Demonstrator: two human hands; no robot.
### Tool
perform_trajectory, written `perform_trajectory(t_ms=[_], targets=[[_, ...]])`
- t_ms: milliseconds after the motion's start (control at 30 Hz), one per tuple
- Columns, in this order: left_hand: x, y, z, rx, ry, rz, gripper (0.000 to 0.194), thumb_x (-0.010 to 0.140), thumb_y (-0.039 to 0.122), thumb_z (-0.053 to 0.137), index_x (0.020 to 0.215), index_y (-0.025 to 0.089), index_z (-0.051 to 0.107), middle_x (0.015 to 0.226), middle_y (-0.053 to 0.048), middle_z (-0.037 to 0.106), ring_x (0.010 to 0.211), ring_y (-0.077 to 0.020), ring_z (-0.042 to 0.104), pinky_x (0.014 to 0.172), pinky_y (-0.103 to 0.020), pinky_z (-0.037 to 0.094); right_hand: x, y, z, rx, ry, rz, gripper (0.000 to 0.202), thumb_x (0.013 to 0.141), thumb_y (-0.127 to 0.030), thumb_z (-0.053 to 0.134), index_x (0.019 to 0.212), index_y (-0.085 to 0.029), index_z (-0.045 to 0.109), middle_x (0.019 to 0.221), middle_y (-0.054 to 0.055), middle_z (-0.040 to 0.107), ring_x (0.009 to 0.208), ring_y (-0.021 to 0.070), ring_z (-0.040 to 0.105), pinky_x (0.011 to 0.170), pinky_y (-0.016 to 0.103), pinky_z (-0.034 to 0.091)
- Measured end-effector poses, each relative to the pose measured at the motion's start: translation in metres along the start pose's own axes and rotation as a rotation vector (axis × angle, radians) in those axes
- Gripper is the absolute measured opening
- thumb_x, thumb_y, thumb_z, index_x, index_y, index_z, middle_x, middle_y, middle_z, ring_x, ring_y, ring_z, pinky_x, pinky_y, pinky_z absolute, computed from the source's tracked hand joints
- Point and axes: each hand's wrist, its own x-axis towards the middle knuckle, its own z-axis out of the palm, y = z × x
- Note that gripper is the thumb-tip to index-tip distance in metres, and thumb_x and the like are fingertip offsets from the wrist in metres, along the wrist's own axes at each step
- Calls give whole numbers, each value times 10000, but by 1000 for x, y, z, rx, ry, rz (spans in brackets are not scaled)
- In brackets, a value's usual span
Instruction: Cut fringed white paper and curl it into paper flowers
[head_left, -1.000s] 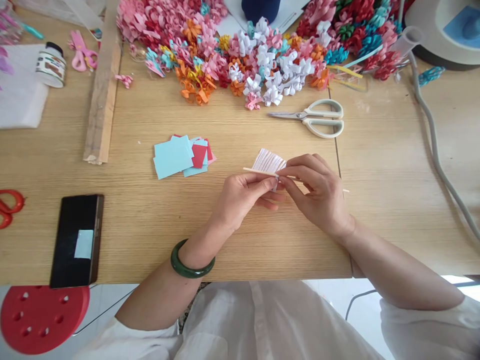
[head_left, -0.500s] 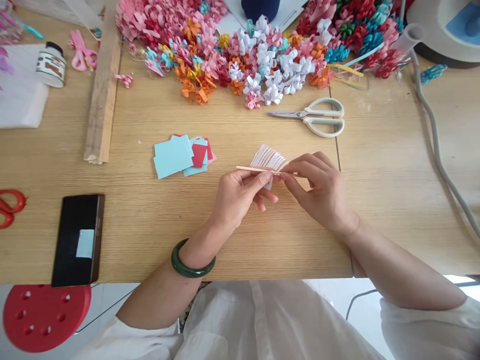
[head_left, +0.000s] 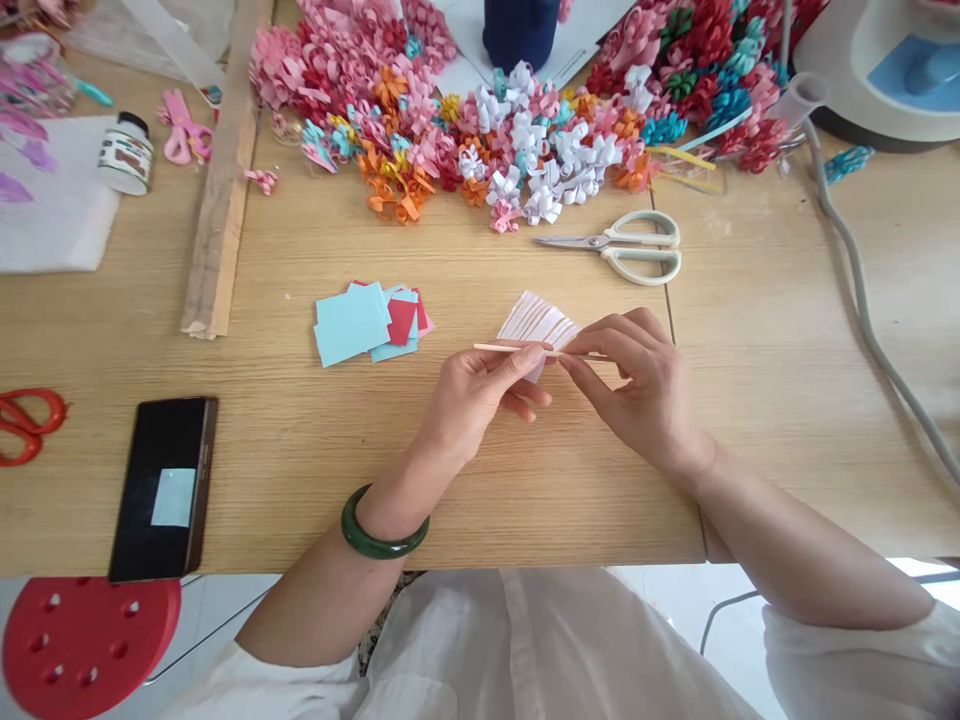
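Fringed paper [head_left: 534,318] and slim stick [head_left: 495,347] lie pinched in left hand [head_left: 476,392] and right hand [head_left: 646,388].

Black phone [head_left: 142,490] at front edge of worktop [head_left: 300,440], to my left. Red stool [head_left: 86,635] below same edge. Grey cable [head_left: 857,270] curving along my right. Jar [head_left: 126,155] near pink scissors [head_left: 181,128], farther back-left.

Craft workspace, small workshop or craft room; cannot tell which. Wood-grain worktop [head_left: 285,480] heaped with curled paper flowers [head_left: 555,160]. Scissors [head_left: 630,245], cut cards [head_left: 351,322], labelled jar [head_left: 126,155], wood strip [head_left: 221,200] lying about. Red stool [head_left: 90,640] below, pale glossy floor [head_left: 645,585].
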Motion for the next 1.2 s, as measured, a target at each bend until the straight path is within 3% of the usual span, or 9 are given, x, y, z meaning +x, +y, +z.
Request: perform_trajectory(t_ms=[300,500,800,1000,1200], targets=[[3,-3,-2,-38,15,-2,234,736,340,822,870,149,796,731,-14,714,542,-86,658,439,-158,500,0,3,3,-1,5,-5,68,923,-224,642,866,-215,677,844,40,722,817,210,586,628,329,455],[2,-6,-1,-64,-21,-14,240,737,306,829,919,153,795,688,-4,715,557,-94,672,475,-167,541,-1,0,5,53,-41,7,92,940,-222,621,1003,-180,673,844,56,701,762,179,608,602,305,452],[1,-8,3,-104,4,-24,320,730,284,839,990,123,747,754,-29,759,625,-125,719,592,-222,614,-3,-1,7,70,-69,12,110,958,-200,577,1005,-200,676,884,58,709,793,181,621,627,306,480],[2,-8,4,-63,42,-21,486,695,271,858,1119,112,684,765,-28,758,611,-126,707,628,-255,621,-3,0,8,61,-61,-13,158,954,-191,576,944,-228,729,883,51,722,831,192,619,670,320,495],[0,-5,2,0,12,-20,465,707,281,835,1114,112,688,818,-43,758,622,-136,707,613,-269,615,-2,2,8,141,-86,41,162,938,-173,587,967,-238,733,911,46,715,850,191,618,720,330,498]])
